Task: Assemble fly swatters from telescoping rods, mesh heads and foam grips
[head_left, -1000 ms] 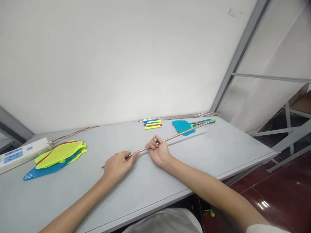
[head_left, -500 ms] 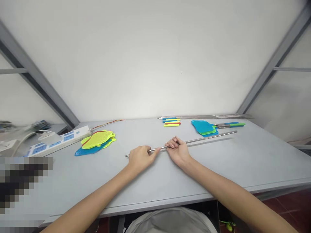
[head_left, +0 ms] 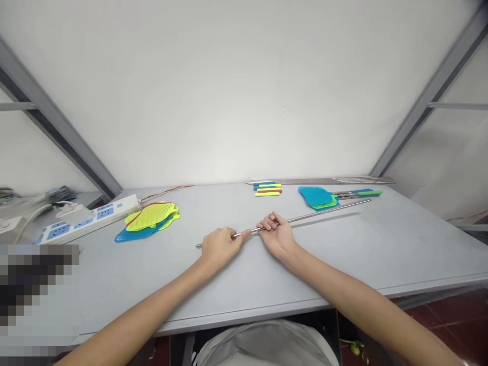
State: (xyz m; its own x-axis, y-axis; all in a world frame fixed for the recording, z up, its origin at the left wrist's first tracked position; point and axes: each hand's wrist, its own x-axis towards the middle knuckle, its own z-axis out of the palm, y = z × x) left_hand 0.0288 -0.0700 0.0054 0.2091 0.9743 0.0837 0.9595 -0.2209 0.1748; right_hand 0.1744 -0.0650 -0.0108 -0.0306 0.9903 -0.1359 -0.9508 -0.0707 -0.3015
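Note:
A long thin metal rod (head_left: 320, 215) runs slantwise over the table, its right end farther from me than its left. My left hand (head_left: 219, 247), back upward, is closed around the rod near its left end, a short tip poking out beyond the knuckles. Palm up, my right hand (head_left: 277, 236) has its fingers curled over the rod a little to the right. A short gap of bare rod shows between the two hands. Beyond my right hand the rod reaches out toward the finished-looking fly swatters (head_left: 318, 196), blue and green with metal shafts.
Yellow and blue swatter heads (head_left: 150, 217) are stacked at left, beside a white power strip (head_left: 110, 216). Several coloured handle tubes (head_left: 268, 193) lie at the back, near a bundle of metal rods (head_left: 324, 180) along the wall. The table's front edge (head_left: 244, 317) is close to me.
The view has shifted very slightly. Both hands keep their hold on the rod, with almost no movement.

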